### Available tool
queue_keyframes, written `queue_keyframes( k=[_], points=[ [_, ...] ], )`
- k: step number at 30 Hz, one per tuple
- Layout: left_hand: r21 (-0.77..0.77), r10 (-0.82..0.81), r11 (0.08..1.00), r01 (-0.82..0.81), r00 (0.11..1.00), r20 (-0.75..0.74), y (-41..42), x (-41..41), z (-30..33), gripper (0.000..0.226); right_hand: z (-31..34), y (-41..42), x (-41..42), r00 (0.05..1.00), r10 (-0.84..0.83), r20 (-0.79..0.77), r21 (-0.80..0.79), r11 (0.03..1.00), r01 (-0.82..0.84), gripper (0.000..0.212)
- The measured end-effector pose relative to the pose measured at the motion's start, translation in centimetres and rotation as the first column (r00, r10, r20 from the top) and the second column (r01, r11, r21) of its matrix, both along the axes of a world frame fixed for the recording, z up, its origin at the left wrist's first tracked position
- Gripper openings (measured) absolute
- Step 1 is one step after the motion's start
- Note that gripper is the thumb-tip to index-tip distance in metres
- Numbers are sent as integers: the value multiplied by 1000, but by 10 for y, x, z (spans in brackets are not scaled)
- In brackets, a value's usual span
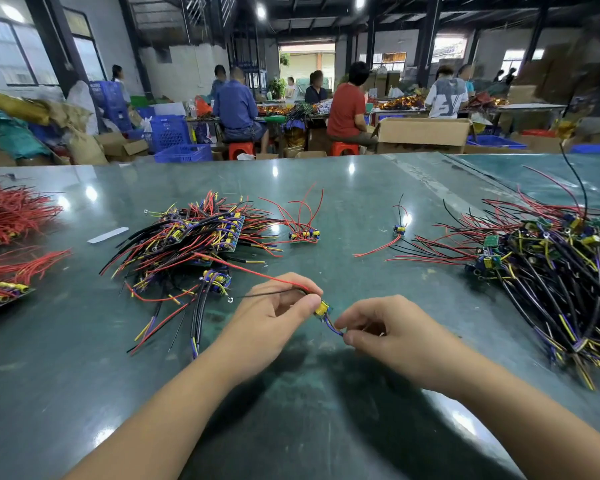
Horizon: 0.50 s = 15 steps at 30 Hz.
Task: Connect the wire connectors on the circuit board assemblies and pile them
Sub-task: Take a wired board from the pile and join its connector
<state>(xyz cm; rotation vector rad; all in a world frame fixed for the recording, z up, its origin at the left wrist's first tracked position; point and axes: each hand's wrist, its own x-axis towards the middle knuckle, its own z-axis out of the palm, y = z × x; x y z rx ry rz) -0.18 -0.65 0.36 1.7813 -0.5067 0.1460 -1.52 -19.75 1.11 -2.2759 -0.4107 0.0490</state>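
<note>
While the left hand (274, 311) pinches the small circuit board assembly (322, 309) just above the desk (343, 202), at 6 o'clock from the finished pile (194, 237), the right hand (378, 327) pinches its blue wire (335, 330). Light, with floppy leads and probably fragile joints: best held by the board edges.

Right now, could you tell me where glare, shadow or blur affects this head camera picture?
In the head view, ceiling lamps throw bright glare spots across the glossy green table; the forearms cast a dark shadow beneath the left hand and right hand; the small yellow-topped circuit board stays sharp, the workers behind look soft, and the wide lens bends the table edge.
</note>
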Motion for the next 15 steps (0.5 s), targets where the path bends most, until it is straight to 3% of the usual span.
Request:
queue_keyframes(
  k=[4, 10, 15],
  points=[
    [11, 5, 1000, -5, 999, 34, -2, -1, 0, 9, -1, -2, 1, 993, -106, -42, 85, 990, 109, 14],
    [-280, 8, 958, -63, 981, -195, -6, -1, 1, 8, 2, 2, 2, 987, -158, 18, 167, 974, 153, 14],
    [-341, -56, 940, -18, 977, -206, -7, -3, 3, 8, 5, 5, -2, 986, -145, -77, 284, 945, 161, 15]
  ],
)
